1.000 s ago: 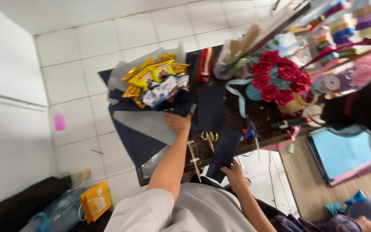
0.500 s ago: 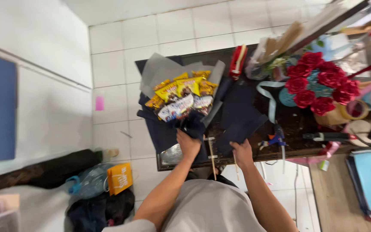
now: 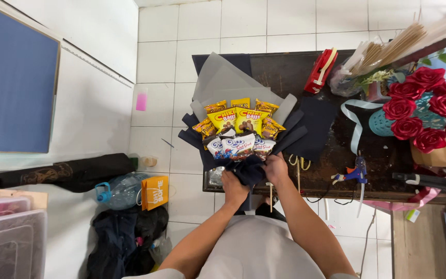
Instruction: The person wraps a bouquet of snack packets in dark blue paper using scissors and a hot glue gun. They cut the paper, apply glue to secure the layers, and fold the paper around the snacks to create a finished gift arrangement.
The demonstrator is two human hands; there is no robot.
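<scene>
A snack bouquet [image 3: 241, 132] of yellow and white packets, wrapped in dark navy and grey paper, lies at the front left of a dark wooden table [image 3: 326, 170]. My left hand [image 3: 233, 185] grips the navy wrap at the bouquet's base. My right hand [image 3: 275, 168] grips the same base from the right side. Both hands are closed around the gathered paper stem [image 3: 249, 173]. Loose grey sheets [image 3: 223, 82] lie spread behind the packets.
On the table are a red stapler-like tool [image 3: 320, 70], a blue glue gun [image 3: 357, 171], scissors [image 3: 296, 161], teal ribbon [image 3: 354, 121] and a red rose bouquet [image 3: 424, 108]. Bags and a water bottle [image 3: 120, 191] lie on the tiled floor at left. A blue board [image 3: 14, 82] leans on the wall.
The view has swung so the table sits centred. Both my hands have come together on the bouquet's base; a second ago my right hand was lower, near a dark sheet.
</scene>
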